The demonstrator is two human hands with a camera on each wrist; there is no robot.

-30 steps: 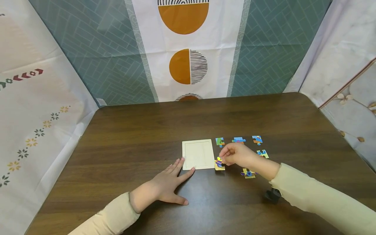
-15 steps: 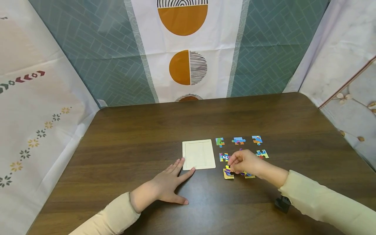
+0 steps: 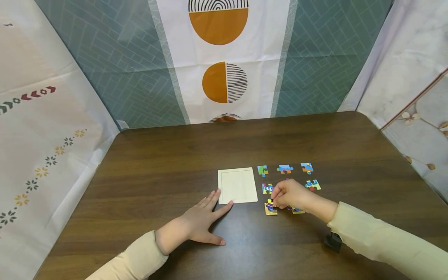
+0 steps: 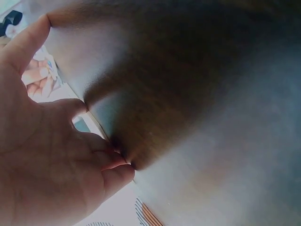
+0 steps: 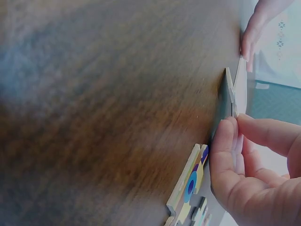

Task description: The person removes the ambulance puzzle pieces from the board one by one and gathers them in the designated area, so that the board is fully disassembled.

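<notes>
My right hand (image 3: 290, 194) pinches a yellow and purple jigsaw piece (image 3: 270, 209) between thumb and fingertips. In the right wrist view that piece (image 5: 229, 89) is seen nearly edge-on, tilted up from the table. My left hand (image 3: 196, 223) lies with spread, straight fingers, its fingertips touching the lower left edge of a pale wooden puzzle tray (image 3: 238, 186). Just behind the held piece lies a piece with cartoon eyes (image 3: 267, 188). Partly hidden under the right hand is a piece with a blue ring (image 5: 190, 184).
Further pieces lie in rows right of the tray: a green one (image 3: 262, 170), a blue one (image 3: 285, 168), a blue and orange corner (image 3: 307, 167) and one with red (image 3: 312, 184). The brown table (image 3: 168, 155) meets hanging cloths at its back and sides.
My right hand carried the pinched piece from the tray's right edge to the right and nearer to me, uncovering the eyes piece. It then shifted slightly left. The left hand stayed put.
</notes>
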